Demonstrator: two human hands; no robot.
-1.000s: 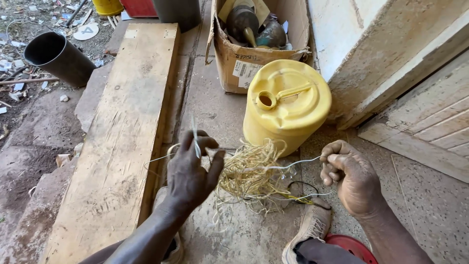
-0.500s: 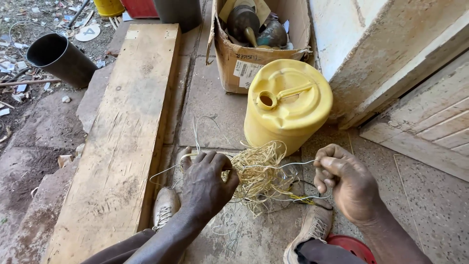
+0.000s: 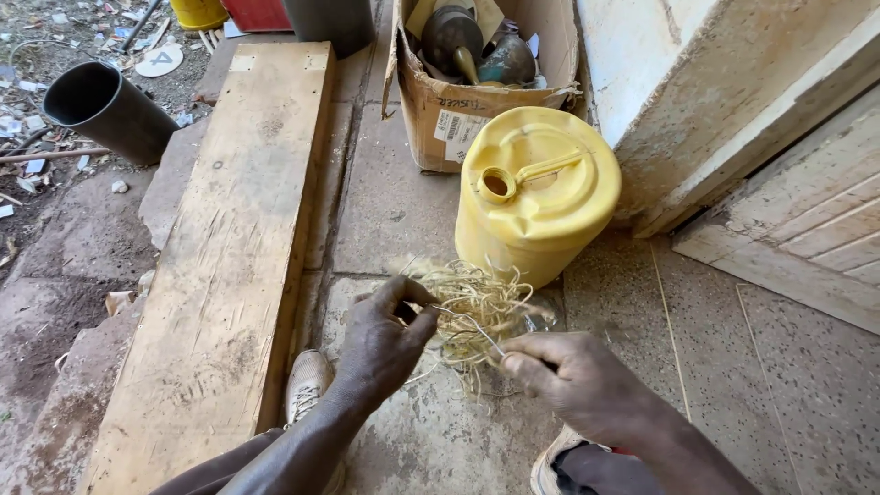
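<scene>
Left hand and right hand pinched shut, close together.

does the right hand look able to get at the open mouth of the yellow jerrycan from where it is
Probably yes: the yellow jerrycan stands just beyond the right hand, its mouth facing up and uncovered, though the fingers now pinch the straw-coloured fibre bundle.

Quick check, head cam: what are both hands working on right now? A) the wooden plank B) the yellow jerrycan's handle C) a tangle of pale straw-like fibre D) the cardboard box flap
C: the left hand and right hand both pinch strands of the fibre tangle, held in front of the yellow jerrycan; neither hand is on the wooden plank or the cardboard box.
</scene>
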